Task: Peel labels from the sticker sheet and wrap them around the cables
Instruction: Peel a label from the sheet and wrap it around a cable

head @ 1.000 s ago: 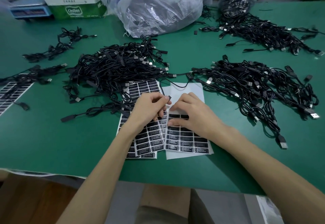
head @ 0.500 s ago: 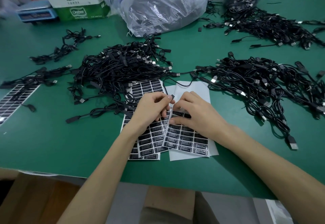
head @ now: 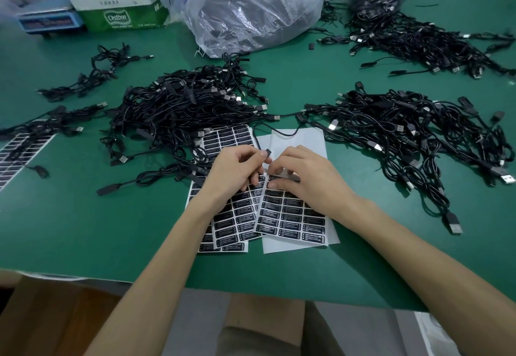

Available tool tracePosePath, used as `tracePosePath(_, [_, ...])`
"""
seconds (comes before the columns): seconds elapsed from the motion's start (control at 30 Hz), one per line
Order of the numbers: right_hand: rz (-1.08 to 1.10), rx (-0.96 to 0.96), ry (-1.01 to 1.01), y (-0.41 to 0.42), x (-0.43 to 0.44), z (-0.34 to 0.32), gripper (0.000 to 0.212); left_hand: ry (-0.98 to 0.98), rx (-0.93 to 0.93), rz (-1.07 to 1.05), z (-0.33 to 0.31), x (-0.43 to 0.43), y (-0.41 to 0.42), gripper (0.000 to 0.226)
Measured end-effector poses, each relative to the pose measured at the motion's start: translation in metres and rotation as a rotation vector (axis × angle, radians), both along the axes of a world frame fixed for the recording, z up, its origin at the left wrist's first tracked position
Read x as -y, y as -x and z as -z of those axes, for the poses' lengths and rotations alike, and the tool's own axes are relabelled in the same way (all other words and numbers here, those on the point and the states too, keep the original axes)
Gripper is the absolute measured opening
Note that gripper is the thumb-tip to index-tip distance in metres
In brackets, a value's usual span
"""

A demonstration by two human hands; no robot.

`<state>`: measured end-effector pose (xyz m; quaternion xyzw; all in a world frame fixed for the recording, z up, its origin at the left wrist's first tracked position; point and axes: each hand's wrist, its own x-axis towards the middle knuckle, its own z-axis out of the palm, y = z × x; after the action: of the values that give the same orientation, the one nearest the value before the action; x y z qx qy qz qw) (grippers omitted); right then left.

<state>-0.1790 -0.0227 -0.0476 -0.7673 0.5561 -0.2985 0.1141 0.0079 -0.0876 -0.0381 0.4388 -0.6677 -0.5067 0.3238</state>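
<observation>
Underneath everything, a green table (head: 83,216), strewn with heaps of black cables: a middle heap (head: 181,110), a right heap (head: 405,126), a far heap (head: 418,40) toward the back right corner. Behind the middle heap, a crumpled clear plastic bag (head: 257,12) and, left of it, a green-and-white carton (head: 120,6). Near the front edge, two sticker sheets side by side and overlapping: left sheet (head: 234,221), and right sheet (head: 290,216) lying on white backing paper. Left hand (head: 234,168) above the left sheet, pinching the small black end of a thin cable (head: 257,135) between thumb and forefinger, other fingers curled. Right hand (head: 310,179) just beside it, fingers bent, tips down on the top row of labels (head: 279,185) of the right sheet; a label pinched there or not, impossible to tell.
</observation>
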Motion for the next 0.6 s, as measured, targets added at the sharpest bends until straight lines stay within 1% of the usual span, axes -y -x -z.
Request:
tracePosePath(0.2, [-0.012,-0.059,0.049,-0.0008,-0.0026,-0.0019,0.020,-0.003,-0.007,0.000,-0.0008,-0.0007,-0.0001,0.020])
tracePosePath(0.37, [-0.007,-0.093,0.112,-0.0015,-0.0052,-0.0019,0.012,-0.002,-0.012,0.007,-0.0016,-0.0015,-0.0007,0.020])
tracePosePath(0.43, [-0.018,-0.047,0.113,-0.0008,-0.0052,-0.0004,0.007,-0.001,-0.008,0.010,-0.0024,-0.0022,-0.0008,0.018])
tracePosePath(0.5, [-0.027,0.040,0.090,0.0002,-0.0043,0.0012,0.004,-0.006,0.000,0.014,-0.0030,-0.0024,-0.0005,0.016])
tracePosePath(0.6, [-0.016,0.160,0.022,0.0013,-0.0015,0.0010,0.007,-0.018,0.019,0.024,-0.0039,-0.0021,-0.0010,0.016])
